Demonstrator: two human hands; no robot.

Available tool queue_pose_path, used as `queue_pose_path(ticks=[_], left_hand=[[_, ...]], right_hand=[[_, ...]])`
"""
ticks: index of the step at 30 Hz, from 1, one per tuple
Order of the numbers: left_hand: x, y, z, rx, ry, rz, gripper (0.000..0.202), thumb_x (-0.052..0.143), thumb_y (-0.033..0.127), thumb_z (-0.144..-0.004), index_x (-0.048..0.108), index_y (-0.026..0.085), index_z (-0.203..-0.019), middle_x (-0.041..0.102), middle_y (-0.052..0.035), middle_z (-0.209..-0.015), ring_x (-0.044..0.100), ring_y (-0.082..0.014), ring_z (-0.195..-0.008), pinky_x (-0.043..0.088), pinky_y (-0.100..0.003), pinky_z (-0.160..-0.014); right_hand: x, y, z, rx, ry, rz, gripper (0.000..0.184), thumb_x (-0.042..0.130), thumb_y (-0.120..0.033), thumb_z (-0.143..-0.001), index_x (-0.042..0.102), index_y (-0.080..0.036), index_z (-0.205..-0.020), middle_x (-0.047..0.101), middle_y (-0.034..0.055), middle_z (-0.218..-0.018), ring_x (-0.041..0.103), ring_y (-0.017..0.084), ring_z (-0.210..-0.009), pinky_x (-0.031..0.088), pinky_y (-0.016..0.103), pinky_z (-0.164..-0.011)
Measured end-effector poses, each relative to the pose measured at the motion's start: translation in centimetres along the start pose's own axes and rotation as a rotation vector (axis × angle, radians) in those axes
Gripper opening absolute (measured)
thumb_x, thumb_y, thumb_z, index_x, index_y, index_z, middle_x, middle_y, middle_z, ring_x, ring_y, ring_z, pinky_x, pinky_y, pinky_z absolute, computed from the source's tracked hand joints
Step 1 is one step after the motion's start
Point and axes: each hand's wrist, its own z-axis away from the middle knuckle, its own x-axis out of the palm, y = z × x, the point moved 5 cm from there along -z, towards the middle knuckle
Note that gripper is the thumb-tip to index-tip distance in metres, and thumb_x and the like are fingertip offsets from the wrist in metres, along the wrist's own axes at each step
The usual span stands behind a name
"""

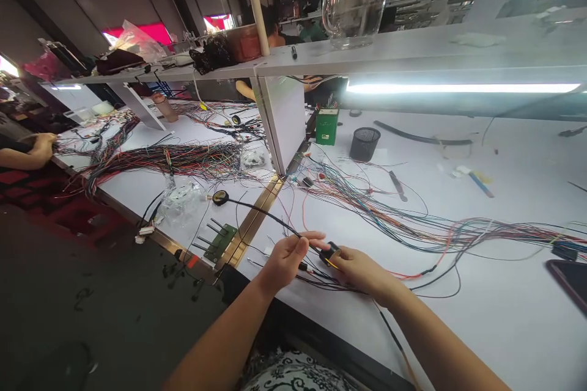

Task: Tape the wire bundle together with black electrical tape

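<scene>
Near the table's front edge, my left hand (284,261) is closed, its thumb and fingers pinching a thin black-wrapped cable (263,211). That cable runs up and left to a black ring-shaped roll (221,197) lying on the table. My right hand (360,267) grips a roll of black tape (329,252) close beside my left fingertips. A bit of yellow shows at the roll's lower edge. Beneath both hands pass several dark wires (321,283), partly hidden by the fingers.
A long bundle of coloured wires (380,208) crosses the table to the right. Behind stand a mesh cup (365,144) and a green box (326,127). A pegged green board (220,241) and plastic bag (183,201) lie left. A co-worker's hand (43,148) rests far left.
</scene>
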Motion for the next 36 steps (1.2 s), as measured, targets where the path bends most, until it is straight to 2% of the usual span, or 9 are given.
queue_pose_path(ticks=[4, 7, 12, 14, 17, 22, 26, 30, 36], left_hand=[[-1.0, 0.0, -0.7, -0.023, 0.153, -0.230, 0.040, 0.044, 0.045, -0.094, 0.065, 0.016, -0.113, 0.067, -0.0034, -0.072, 0.064, -0.0154, -0.071, 0.051, -0.028, -0.072], [-1.0, -0.7, -0.7, -0.112, 0.267, -0.205, 0.046, 0.042, 0.052, -0.093, 0.062, 0.015, -0.113, 0.059, 0.0007, -0.062, 0.058, -0.0121, -0.053, 0.048, -0.024, -0.053], [-0.6, -1.6, -0.4, -0.166, 0.350, -0.115, 0.042, 0.046, 0.051, -0.091, 0.064, 0.016, -0.106, 0.054, 0.0020, -0.060, 0.052, -0.0100, -0.055, 0.044, -0.021, -0.056], [-0.8, -2.3, -0.1, -0.186, 0.388, 0.033, 0.040, 0.046, 0.051, -0.092, 0.063, 0.016, -0.104, 0.052, 0.0020, -0.060, 0.051, -0.0100, -0.056, 0.044, -0.022, -0.058], [-0.8, -2.6, 0.4, -0.101, 0.389, 0.216, 0.035, 0.045, 0.047, -0.094, 0.063, 0.017, -0.097, 0.055, -0.0009, -0.071, 0.055, -0.0116, -0.069, 0.048, -0.026, -0.072], [0.5, -1.1, -0.1, 0.134, 0.187, 0.151, 0.034, 0.039, 0.041, -0.097, 0.064, 0.018, -0.091, 0.055, -0.0101, -0.120, 0.054, -0.0239, -0.114, 0.040, -0.044, -0.102], [2.0, 0.1, -1.3, 0.245, -0.113, -0.052, 0.043, 0.030, 0.047, -0.097, 0.056, 0.021, -0.119, 0.055, -0.0129, -0.129, 0.045, -0.0258, -0.128, 0.036, -0.047, -0.106], [2.9, 0.1, -1.4, 0.266, -0.336, -0.249, 0.037, 0.039, 0.038, -0.097, 0.058, 0.018, -0.120, 0.058, -0.0140, -0.126, 0.049, -0.0249, -0.124, 0.038, -0.043, -0.106], [1.7, -0.4, -1.8, 0.166, -0.092, -0.293, 0.033, 0.045, 0.038, -0.095, 0.069, 0.016, -0.098, 0.068, -0.0111, -0.099, 0.061, -0.0219, -0.099, 0.045, -0.037, -0.092]], right_hand=[[-0.7, -1.7, 1.6, -0.257, 0.116, -0.008, 0.049, 0.046, -0.045, -0.090, 0.038, -0.031, -0.136, 0.057, 0.0031, -0.105, 0.050, 0.009, -0.058, 0.043, 0.026, -0.055], [0.0, -3.6, 2.9, -0.548, 0.173, 0.157, 0.044, 0.043, -0.026, -0.091, 0.040, -0.034, -0.134, 0.047, 0.0061, -0.121, 0.054, 0.009, -0.069, 0.049, 0.028, -0.066], [1.9, -4.5, 3.4, -0.840, 0.325, 0.627, 0.055, 0.039, -0.002, -0.079, 0.058, -0.038, -0.117, 0.049, 0.0051, -0.121, 0.056, 0.012, -0.075, 0.046, 0.026, -0.063], [1.3, -3.9, 3.3, -0.808, 0.401, 0.476, 0.050, 0.039, -0.004, -0.078, 0.059, -0.033, -0.114, 0.052, 0.0058, -0.116, 0.057, 0.012, -0.074, 0.046, 0.026, -0.064], [-0.6, -1.8, 2.3, -0.477, 0.402, 0.051, 0.040, 0.038, -0.013, -0.081, 0.053, -0.027, -0.116, 0.059, 0.0033, -0.091, 0.053, 0.011, -0.057, 0.044, 0.025, -0.055], [-0.4, 0.0, 0.7, 0.077, 0.030, -0.219, 0.015, 0.045, -0.029, -0.079, 0.055, -0.020, -0.085, 0.053, -0.0041, -0.057, 0.034, 0.007, -0.039, 0.022, 0.022, -0.038], [-0.3, -1.0, 0.2, 0.066, -0.039, -0.106, 0.008, 0.046, -0.022, -0.073, 0.050, -0.019, -0.067, 0.047, -0.0049, -0.047, 0.035, 0.008, -0.043, 0.022, 0.022, -0.044], [-0.5, -0.9, 0.2, 0.015, 0.006, -0.190, 0.014, 0.048, -0.029, -0.077, 0.058, -0.018, -0.078, 0.040, -0.0061, -0.052, 0.031, 0.008, -0.047, 0.019, 0.023, -0.046], [-1.0, -0.3, 1.4, -0.162, 0.106, -0.328, 0.047, 0.050, -0.048, -0.086, 0.041, -0.027, -0.128, 0.052, -0.0014, -0.086, 0.041, 0.008, -0.050, 0.031, 0.021, -0.043]])
